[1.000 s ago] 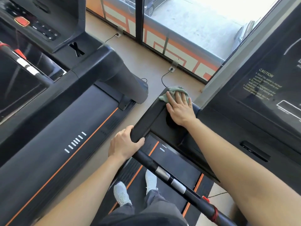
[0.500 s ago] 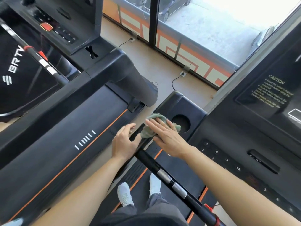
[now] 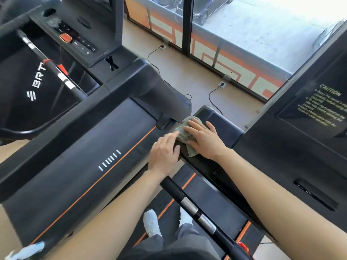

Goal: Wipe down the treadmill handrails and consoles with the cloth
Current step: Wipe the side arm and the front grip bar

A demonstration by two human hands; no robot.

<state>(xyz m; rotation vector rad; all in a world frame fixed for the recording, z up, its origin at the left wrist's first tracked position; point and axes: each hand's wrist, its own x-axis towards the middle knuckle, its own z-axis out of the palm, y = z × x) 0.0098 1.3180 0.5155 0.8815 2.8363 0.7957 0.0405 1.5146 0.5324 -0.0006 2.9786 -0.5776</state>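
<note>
A crumpled grey-green cloth [image 3: 183,133] lies on the black left arm of the treadmill [image 3: 199,162] I stand on, where the side rail meets the console tray [image 3: 225,126]. My right hand [image 3: 205,142] presses flat on the cloth, fingers straight and pointing left. Beside it, my left hand [image 3: 165,152] rests against the arm's outer edge, its fingers stretched toward the cloth and its thumb on top. The front handlebar [image 3: 189,205] with silver sensor pads runs toward me below both hands. The dark console [image 3: 304,147] with a caution label rises at the right.
A neighbouring treadmill fills the left, with its belt [image 3: 84,156], rail [image 3: 62,77] and console with a red button [image 3: 65,37]. Power cords [image 3: 213,96] run over the tan floor to sockets below the window [image 3: 244,34]. My white shoes [image 3: 151,222] stand on the belt.
My right hand has slid the cloth from the far end of the tray back toward me onto the arm. My left hand has loosened from gripping the rail and now lies against its edge.
</note>
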